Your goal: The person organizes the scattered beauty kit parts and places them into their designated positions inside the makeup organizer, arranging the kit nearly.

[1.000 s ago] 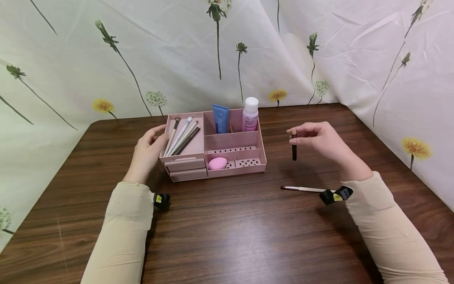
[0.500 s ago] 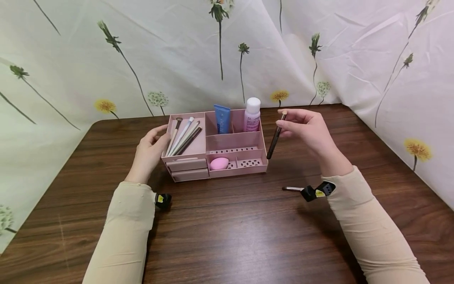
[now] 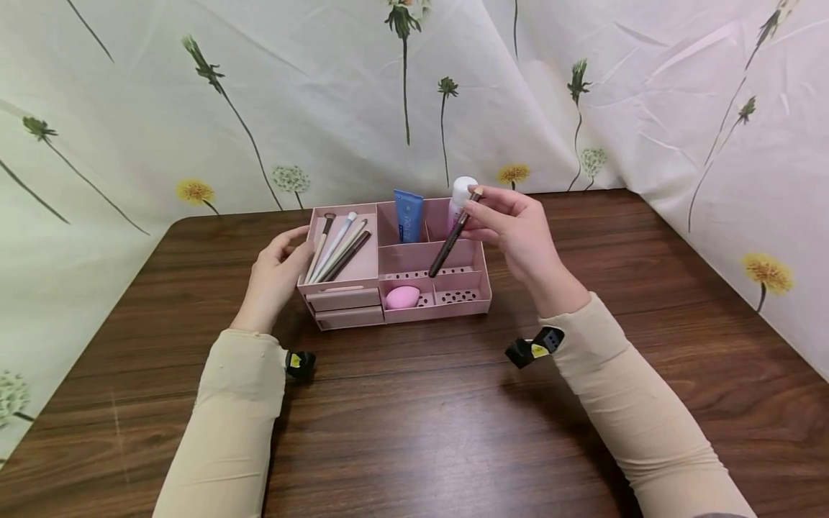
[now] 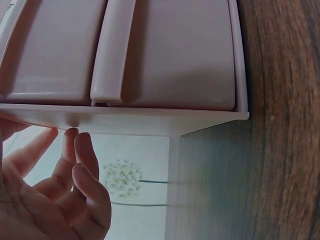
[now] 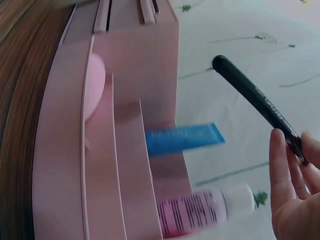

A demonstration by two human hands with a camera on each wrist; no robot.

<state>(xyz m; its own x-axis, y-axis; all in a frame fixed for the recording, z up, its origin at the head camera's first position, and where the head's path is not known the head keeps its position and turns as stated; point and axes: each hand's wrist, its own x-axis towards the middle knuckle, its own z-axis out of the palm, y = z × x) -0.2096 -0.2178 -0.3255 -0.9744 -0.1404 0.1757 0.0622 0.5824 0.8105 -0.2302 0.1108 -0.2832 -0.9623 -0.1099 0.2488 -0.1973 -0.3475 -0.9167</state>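
My right hand (image 3: 521, 234) pinches a dark makeup pencil (image 3: 448, 244) by its tan-tipped upper end. The pencil slants down to the left and, in the head view, overlaps the right side of a pink makeup organizer (image 3: 435, 314). In the right wrist view, white lettering runs along the pencil's barrel. My left hand (image 3: 272, 277) rests at the organizer's left side, fingertips (image 4: 70, 134) against the outer wall in the left wrist view. Brushes and pencils (image 3: 340, 248) lie in the organizer's top-left tray, above two drawers (image 3: 346, 299).
A blue tube (image 3: 409, 217) and a white-capped pink bottle (image 3: 463, 188) stand in the rear compartments; the hand partly covers the bottle. A pink makeup sponge (image 3: 403, 297) sits in a front compartment. Behind the wooden table (image 3: 414, 432) hangs a flowered cloth (image 3: 324, 108).
My right hand has carried the makeup pencil leftward, over the organizer, tilting it from upright to slanted. The white-handled brush on the table is now hidden behind my right arm. My left hand stays put.
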